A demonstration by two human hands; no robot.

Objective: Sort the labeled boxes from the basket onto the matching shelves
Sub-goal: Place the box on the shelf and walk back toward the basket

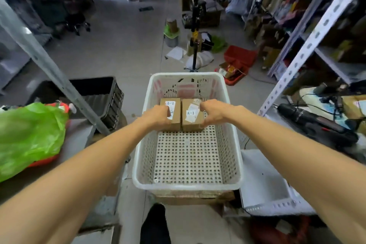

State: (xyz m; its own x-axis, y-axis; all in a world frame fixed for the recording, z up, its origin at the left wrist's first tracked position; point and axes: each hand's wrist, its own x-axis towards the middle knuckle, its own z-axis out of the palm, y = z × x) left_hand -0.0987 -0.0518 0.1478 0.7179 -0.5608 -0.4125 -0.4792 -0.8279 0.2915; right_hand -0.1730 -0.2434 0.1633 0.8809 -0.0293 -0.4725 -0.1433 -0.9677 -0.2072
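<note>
Hands (158, 115) (212, 112) grip boxes (175, 119) (190, 125) near basket (187, 186) far wall.

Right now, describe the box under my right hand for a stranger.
Look in the white basket. Two brown boxes stand together at its far end; it is the right box. Its label is tilted, with A-1 low; on the left box A-1 is on top.
</note>
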